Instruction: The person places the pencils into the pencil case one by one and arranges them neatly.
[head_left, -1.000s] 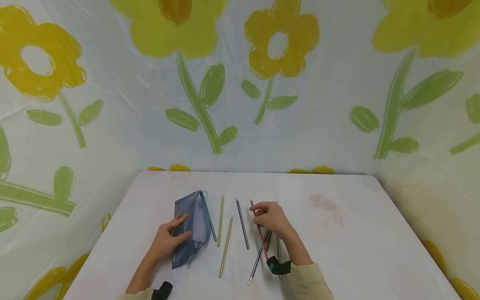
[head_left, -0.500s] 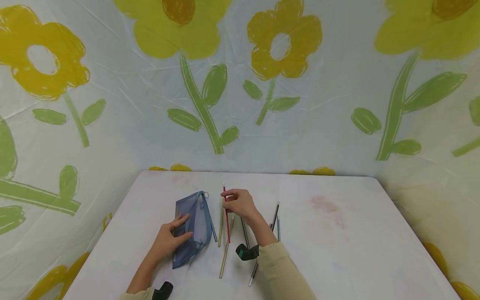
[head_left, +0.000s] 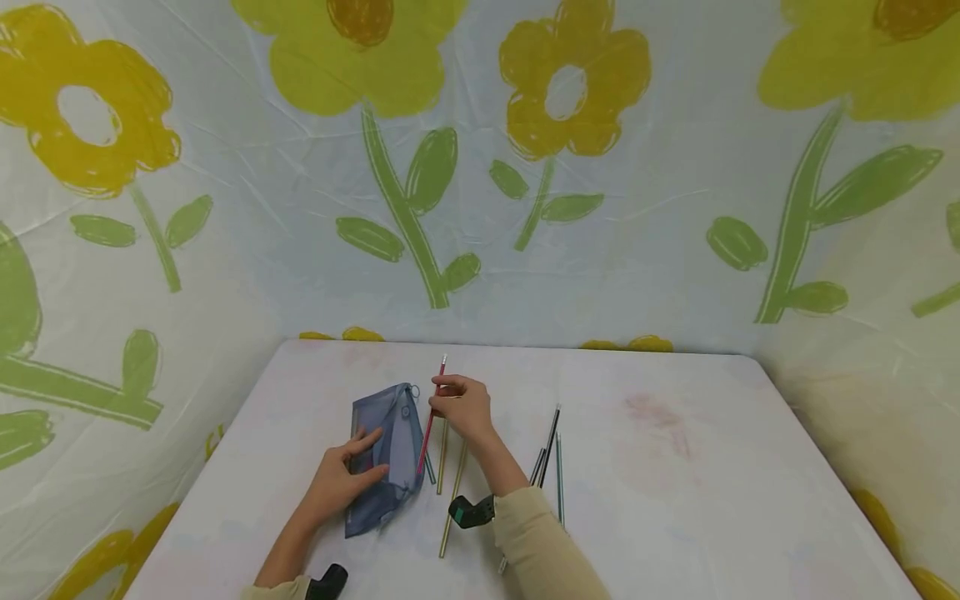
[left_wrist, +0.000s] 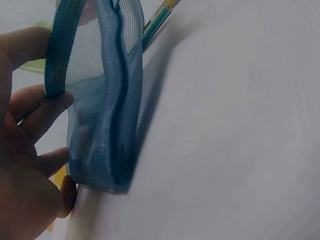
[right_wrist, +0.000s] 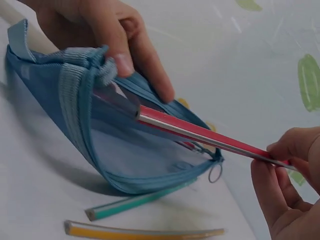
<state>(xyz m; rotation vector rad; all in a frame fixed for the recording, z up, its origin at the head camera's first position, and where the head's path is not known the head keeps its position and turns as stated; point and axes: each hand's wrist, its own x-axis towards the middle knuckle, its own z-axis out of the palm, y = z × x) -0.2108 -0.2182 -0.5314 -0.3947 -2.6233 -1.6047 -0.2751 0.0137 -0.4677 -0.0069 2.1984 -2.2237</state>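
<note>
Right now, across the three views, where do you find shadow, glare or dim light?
Head view: even light, no strong glare on the table; left wrist view: dimmer, the left hand dark, a soft-edged shadow beside the pouch; right wrist view: another soft shadow by the pouch, and a pale stripe along the red pencil, perhaps shine, perhaps paint.

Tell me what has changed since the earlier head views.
The right hand has carried the red pencil leftward, bringing its lower end to the open mouth of the blue pouch. Nothing was newly gripped or released. The left hand stays on the pouch, and the yellow pencils lie as before.
</note>
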